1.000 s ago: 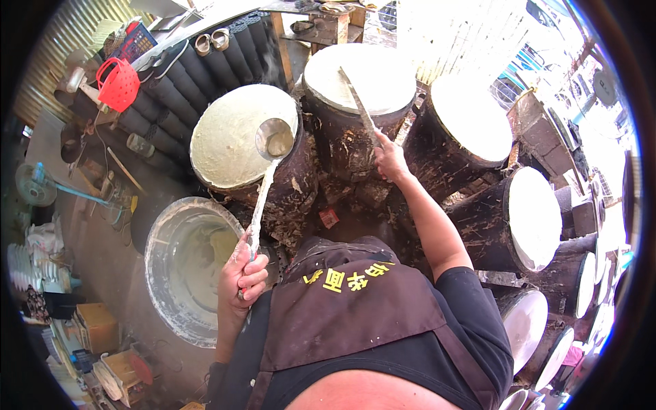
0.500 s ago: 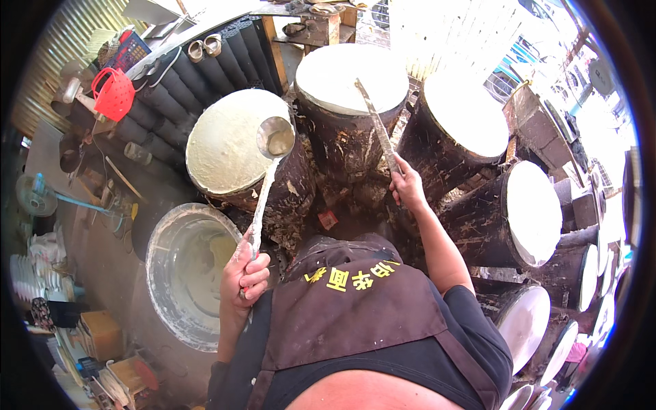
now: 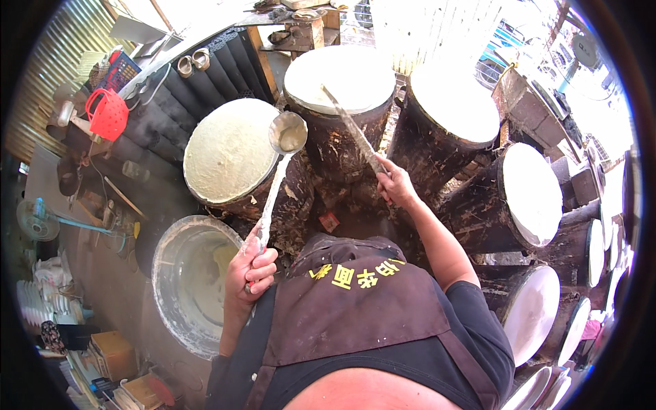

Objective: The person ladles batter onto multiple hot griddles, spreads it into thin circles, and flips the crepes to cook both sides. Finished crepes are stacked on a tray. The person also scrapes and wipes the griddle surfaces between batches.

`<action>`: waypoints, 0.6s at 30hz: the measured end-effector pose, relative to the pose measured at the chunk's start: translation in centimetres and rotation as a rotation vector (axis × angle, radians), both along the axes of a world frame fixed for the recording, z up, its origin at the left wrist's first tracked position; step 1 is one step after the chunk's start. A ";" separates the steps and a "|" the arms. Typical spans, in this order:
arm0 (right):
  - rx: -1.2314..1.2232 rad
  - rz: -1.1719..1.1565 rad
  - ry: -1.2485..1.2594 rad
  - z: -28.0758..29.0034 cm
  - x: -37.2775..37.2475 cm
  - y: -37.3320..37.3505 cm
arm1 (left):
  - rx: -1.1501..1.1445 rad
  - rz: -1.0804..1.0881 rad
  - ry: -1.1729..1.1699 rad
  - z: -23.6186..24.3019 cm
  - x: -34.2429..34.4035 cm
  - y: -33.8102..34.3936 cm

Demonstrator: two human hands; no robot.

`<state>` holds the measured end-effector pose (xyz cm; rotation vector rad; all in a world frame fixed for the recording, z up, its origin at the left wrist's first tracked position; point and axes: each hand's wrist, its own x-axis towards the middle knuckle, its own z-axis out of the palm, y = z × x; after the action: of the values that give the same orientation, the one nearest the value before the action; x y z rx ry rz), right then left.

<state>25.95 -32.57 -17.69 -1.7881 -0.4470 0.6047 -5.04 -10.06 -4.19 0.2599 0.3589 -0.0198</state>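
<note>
My left hand (image 3: 251,270) is closed round the handle of a batter-coated ladle (image 3: 290,134). The ladle's metal bowl, with some pale stuff in it, hangs by the right rim of a dark drum whose round top (image 3: 229,152) is covered in creamy batter. In my right hand (image 3: 396,182) is a long, flat, smeared stick (image 3: 350,126); its tip reaches over the near edge of the white-topped middle drum (image 3: 339,76). Below my left side stands a wide tub (image 3: 164,273) with batter residue on its wall and pale liquid inside.
More dark drums with pale round tops curve to my right, among them one drum top (image 3: 533,195). At the left are a red basket (image 3: 108,115), a fan (image 3: 39,220) and a row of black cylinders (image 3: 205,82). Cardboard boxes (image 3: 113,355) lie lower left.
The ladle's bowl has shifted right, from over the left drum's top to its right edge. The stick has moved slightly left across the middle drum. Both hands keep their holds.
</note>
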 end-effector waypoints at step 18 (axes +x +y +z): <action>0.083 0.045 0.058 -0.1 1.4 3.1 | 0.006 0.029 -0.001 0.9 -0.6 -0.9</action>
<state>27.35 -29.49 -17.80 -1.6812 -0.4674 0.6585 -5.61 -10.92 -3.30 0.2601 0.3621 0.0100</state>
